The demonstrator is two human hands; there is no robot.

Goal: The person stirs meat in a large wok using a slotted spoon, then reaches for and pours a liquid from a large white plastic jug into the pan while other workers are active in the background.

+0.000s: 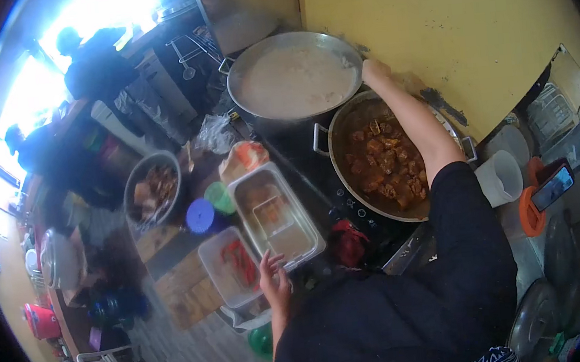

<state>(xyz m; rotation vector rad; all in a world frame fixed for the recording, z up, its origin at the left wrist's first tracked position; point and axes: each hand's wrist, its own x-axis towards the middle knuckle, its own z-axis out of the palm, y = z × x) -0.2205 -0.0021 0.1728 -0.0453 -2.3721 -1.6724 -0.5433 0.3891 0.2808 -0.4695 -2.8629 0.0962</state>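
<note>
My right hand [376,73] is closed at the right rim of a wide metal pan [247,104], where its handle would be; my fingers hide that spot. Pale, creamy liquid [296,79] fills this pan. Below my right forearm, a large two-handled pot [339,176] holds chunks of meat in brown sauce [386,157]. My left hand [276,280], fingers apart and holding nothing, hovers by the near corner of a rectangular steel food pan [304,252]. Beside it, a clear plastic container [221,285] holds red strips [240,263], perhaps peppers.
Left of the stove stand a bowl of food [128,195], a blue lid [200,215] and a green lid [219,197]. A white plastic tub [499,178] and a phone on an orange stand [533,219] are at right. Two people [99,68] [41,146] work by the bright windows.
</note>
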